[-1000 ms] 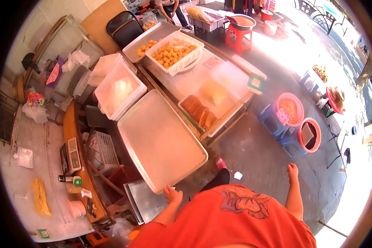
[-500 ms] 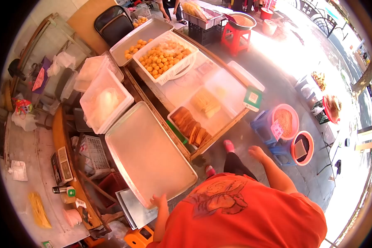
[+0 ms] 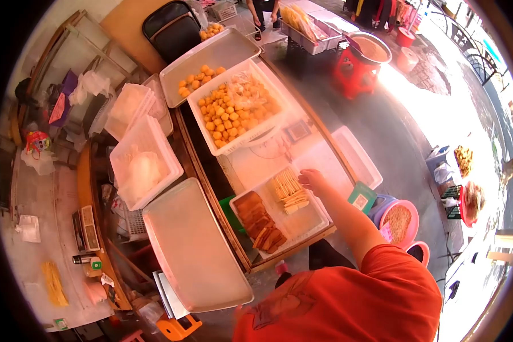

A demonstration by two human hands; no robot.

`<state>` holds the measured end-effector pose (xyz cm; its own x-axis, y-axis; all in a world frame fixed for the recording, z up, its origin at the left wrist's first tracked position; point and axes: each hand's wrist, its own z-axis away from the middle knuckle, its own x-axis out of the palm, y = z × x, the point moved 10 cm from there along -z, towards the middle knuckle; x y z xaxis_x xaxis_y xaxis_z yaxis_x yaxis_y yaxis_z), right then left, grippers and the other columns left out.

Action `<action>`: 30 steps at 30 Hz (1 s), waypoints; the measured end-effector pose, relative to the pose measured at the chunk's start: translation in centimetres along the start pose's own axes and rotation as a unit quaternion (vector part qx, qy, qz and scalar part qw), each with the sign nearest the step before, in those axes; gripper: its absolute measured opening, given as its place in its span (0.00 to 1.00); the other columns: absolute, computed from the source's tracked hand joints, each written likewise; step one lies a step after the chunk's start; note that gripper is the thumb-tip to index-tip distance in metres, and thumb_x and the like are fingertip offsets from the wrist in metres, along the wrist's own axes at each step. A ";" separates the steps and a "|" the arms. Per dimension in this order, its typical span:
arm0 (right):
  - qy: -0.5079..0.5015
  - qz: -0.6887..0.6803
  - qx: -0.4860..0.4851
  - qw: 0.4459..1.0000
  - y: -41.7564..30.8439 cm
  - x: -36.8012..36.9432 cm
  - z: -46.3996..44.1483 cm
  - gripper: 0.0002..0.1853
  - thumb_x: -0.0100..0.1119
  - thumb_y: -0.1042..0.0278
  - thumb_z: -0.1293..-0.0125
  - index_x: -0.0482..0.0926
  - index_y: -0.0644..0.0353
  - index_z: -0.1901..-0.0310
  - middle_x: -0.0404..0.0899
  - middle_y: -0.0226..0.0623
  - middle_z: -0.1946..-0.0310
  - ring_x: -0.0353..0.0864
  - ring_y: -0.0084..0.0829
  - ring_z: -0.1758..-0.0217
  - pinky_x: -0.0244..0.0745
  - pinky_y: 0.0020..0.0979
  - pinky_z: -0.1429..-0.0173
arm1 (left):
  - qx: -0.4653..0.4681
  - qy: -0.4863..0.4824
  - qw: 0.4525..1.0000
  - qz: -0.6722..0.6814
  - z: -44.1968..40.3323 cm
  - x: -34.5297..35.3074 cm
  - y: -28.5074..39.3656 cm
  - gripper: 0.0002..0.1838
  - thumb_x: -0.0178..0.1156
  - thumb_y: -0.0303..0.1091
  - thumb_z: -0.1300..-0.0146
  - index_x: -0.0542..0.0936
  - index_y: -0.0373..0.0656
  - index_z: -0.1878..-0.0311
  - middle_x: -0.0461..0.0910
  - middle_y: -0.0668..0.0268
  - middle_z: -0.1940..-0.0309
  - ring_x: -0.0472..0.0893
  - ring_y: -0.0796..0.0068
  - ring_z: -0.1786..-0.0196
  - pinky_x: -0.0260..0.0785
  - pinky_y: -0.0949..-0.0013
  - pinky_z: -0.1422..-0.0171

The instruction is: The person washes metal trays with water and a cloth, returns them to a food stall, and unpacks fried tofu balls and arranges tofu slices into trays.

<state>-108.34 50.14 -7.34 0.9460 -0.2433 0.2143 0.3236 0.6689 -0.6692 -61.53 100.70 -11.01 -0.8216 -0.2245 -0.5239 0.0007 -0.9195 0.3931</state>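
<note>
My right hand [image 3: 312,180] reaches over the white tray [image 3: 302,226] at the corner of the stall table, palm down with fingers apart. Just left of its fingertips lies a stack of pale yellow strips [image 3: 289,191]; whether they touch, I cannot tell. Brown fried slabs and strips [image 3: 257,221] fill the left side of the same tray. Of my left hand [image 3: 240,311] only a small blurred bit shows, beside the red shirt and near the lower corner of a bare metal tray [image 3: 196,251]. Its fingers are hidden.
A white crate [image 3: 225,149] of round golden balls stands behind the tray. White tubs [image 3: 174,162] are on the left. A green code card [image 3: 361,200] hangs at the table's corner. Pink buckets [image 3: 413,214] stand on the floor to the right. Another person [image 3: 263,11] is at the back.
My right hand has moved from beside my body, over the floor, to above the white tray. My left hand has slipped mostly out of sight. The view has moved nearer the table.
</note>
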 end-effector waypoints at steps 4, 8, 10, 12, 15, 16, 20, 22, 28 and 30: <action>-0.056 0.005 0.009 0.998 -3.0 4.2 -2.5 0.16 0.56 0.59 0.41 0.73 0.56 0.54 0.78 0.36 0.63 0.77 0.30 0.59 0.71 0.33 0.58 | 0.001 -0.085 0.996 0.028 1.8 6.5 2.7 0.32 0.63 0.39 0.51 0.65 0.37 0.43 0.57 0.48 0.46 0.60 0.52 0.44 0.59 0.55 0.44; -0.079 0.088 -0.014 0.993 -1.9 4.4 -2.0 0.16 0.57 0.60 0.42 0.74 0.58 0.55 0.77 0.33 0.66 0.77 0.26 0.63 0.71 0.28 0.63 | -0.005 -0.144 0.990 0.010 3.0 9.9 3.7 0.30 0.62 0.38 0.50 0.67 0.37 0.45 0.60 0.49 0.49 0.62 0.54 0.47 0.61 0.57 0.46; -0.090 0.164 -0.018 0.982 0.2 2.7 0.0 0.15 0.56 0.62 0.44 0.76 0.59 0.57 0.77 0.32 0.69 0.76 0.25 0.64 0.71 0.27 0.63 | -0.008 -0.168 0.986 -0.014 2.7 10.6 4.0 0.29 0.62 0.38 0.50 0.67 0.36 0.46 0.61 0.50 0.51 0.64 0.55 0.49 0.61 0.58 0.47; -0.089 0.195 0.001 0.977 4.1 -0.3 2.5 0.14 0.55 0.62 0.45 0.77 0.60 0.59 0.78 0.32 0.70 0.77 0.24 0.64 0.71 0.27 0.64 | -0.007 -0.188 0.981 -0.040 1.6 10.7 4.6 0.27 0.62 0.37 0.49 0.68 0.36 0.47 0.63 0.51 0.53 0.65 0.56 0.50 0.62 0.58 0.49; -0.102 0.286 -0.035 0.952 9.0 -5.9 7.6 0.15 0.55 0.59 0.44 0.78 0.61 0.59 0.79 0.34 0.68 0.77 0.25 0.62 0.73 0.29 0.61 | 0.005 -0.213 0.973 -0.085 -0.6 10.1 5.4 0.26 0.61 0.36 0.49 0.69 0.36 0.48 0.65 0.51 0.55 0.67 0.58 0.52 0.64 0.59 0.51; -0.096 0.316 -0.058 0.942 10.5 -8.1 9.7 0.16 0.55 0.59 0.43 0.78 0.62 0.59 0.79 0.35 0.67 0.77 0.25 0.62 0.73 0.29 0.60 | 0.010 -0.219 0.971 -0.097 -1.5 9.9 5.6 0.25 0.61 0.36 0.48 0.69 0.35 0.48 0.66 0.52 0.56 0.68 0.58 0.53 0.64 0.60 0.51; -0.029 0.391 -0.082 0.916 13.4 -16.1 19.4 0.16 0.57 0.60 0.44 0.77 0.61 0.57 0.80 0.42 0.63 0.79 0.37 0.57 0.72 0.34 0.51 | 0.039 -0.245 0.958 -0.144 -4.5 9.8 6.1 0.23 0.61 0.35 0.47 0.70 0.35 0.50 0.69 0.53 0.59 0.71 0.60 0.56 0.66 0.61 0.54; 0.050 0.381 -0.076 0.920 15.6 -21.4 23.5 0.17 0.56 0.60 0.44 0.77 0.61 0.56 0.80 0.43 0.61 0.78 0.40 0.56 0.72 0.35 0.50 | 0.056 -0.264 0.949 -0.164 -5.8 10.7 6.1 0.22 0.60 0.34 0.47 0.71 0.35 0.50 0.70 0.53 0.60 0.72 0.61 0.57 0.67 0.62 0.55; 0.318 0.301 0.002 0.899 29.6 -36.3 36.9 0.16 0.55 0.60 0.47 0.79 0.62 0.60 0.80 0.46 0.62 0.78 0.42 0.55 0.71 0.36 0.49 | 0.106 -0.320 0.918 -0.209 -8.4 14.8 6.6 0.18 0.60 0.33 0.45 0.73 0.34 0.53 0.75 0.55 0.65 0.76 0.64 0.62 0.70 0.64 0.58; 0.335 0.285 0.056 0.896 35.1 -38.7 41.7 0.16 0.55 0.60 0.49 0.80 0.61 0.62 0.80 0.46 0.63 0.78 0.43 0.56 0.71 0.36 0.49 | 0.121 -0.350 0.901 -0.224 -8.7 17.2 6.9 0.17 0.59 0.32 0.45 0.73 0.33 0.53 0.76 0.56 0.66 0.77 0.65 0.63 0.71 0.65 0.60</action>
<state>-132.81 112.37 -9.49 0.7466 -0.1814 -0.6401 -0.1737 0.8756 -0.4508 -70.70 87.66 -23.85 -0.8671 0.4882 -0.0984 -0.4749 -0.7509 0.4589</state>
